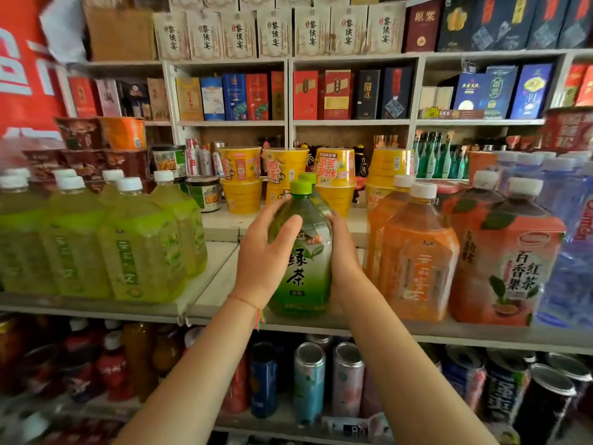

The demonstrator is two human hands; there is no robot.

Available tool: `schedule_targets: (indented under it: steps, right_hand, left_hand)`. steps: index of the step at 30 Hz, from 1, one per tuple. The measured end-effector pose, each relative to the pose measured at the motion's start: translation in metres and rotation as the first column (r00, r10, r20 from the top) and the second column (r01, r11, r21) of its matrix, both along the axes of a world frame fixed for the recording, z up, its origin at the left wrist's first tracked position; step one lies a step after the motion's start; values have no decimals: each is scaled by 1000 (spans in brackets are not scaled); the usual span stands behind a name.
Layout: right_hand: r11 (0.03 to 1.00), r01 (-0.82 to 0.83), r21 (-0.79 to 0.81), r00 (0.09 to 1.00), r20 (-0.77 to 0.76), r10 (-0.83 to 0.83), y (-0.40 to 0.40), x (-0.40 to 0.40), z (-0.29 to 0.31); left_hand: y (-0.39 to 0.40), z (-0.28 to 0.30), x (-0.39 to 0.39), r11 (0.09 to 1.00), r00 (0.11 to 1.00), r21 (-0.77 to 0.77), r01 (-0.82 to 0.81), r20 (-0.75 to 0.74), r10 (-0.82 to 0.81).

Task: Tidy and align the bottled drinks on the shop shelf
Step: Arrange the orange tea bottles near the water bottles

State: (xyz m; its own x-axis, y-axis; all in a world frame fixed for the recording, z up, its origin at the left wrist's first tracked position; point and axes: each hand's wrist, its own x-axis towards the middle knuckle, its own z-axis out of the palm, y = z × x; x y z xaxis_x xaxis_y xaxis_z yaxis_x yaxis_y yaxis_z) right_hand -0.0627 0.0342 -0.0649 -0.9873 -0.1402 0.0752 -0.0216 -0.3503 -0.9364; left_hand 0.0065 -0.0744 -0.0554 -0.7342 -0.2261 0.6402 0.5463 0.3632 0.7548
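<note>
- While we look from the head camera, our left hand (268, 252) and right hand (344, 252) clasp a clear plastic green-tea bottle with a lime-green cap (303, 252) from both sides, fingers curled round its shoulder.
- We see the bottle standing upright at the front of the pale shop shelf (218, 284), in the gap between two groups of drinks.
- To our left stand yellow-green tea bottles with white caps (141, 248); to our right, just beside the right hand, orange tea bottles with white caps (417, 258).
- Behind the held bottle we see a second lime-green cap (307, 177) and stacked yellow noodle cups (240, 178).
- Below, we see cans (309, 380) on a lower shelf.
</note>
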Motion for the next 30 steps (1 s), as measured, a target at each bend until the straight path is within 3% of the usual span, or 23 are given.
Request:
schedule_targets:
  steps: [5, 9, 11, 13, 15, 19, 23, 27, 30]
  right_hand:
    - [999, 30, 33, 999, -24, -30, -31, 6, 3]
    - [999, -36, 11, 999, 13, 36, -61, 14, 4]
    - [997, -79, 9, 997, 10, 79, -76, 16, 3]
    - [996, -89, 7, 996, 13, 89, -94, 20, 3]
    - [997, -78, 7, 997, 26, 78, -110, 20, 1]
    - [999, -49, 1, 999, 16, 49, -133, 22, 1]
    - [1000, -15, 5, 1000, 4, 15, -139, 22, 0]
    - [994, 15, 110, 999, -52, -9, -131, 31, 6]
    - [942, 196, 273, 974, -165, -155, -116, 39, 19]
  left_hand:
    - [-33, 0, 1, 999, 999, -17, -41, -2, 41]
    - [-66, 0, 6, 968, 987, -193, -158, -46, 152]
    - [-83, 0, 8, 892, 952, -332, -306, -128, 278]
    - [-99, -3, 11, 757, 876, -441, -483, -263, 405]
    - [-114, -7, 11, 657, 811, -475, -586, -349, 470]
    - [-137, -12, 12, 558, 745, -494, -667, -425, 514]
    - [-147, -12, 10, 594, 762, -478, -647, -433, 481]
    - [-133, -6, 11, 695, 737, -332, -637, -526, 424]
    - [-103, 4, 12, 750, 719, -294, -592, -613, 327]
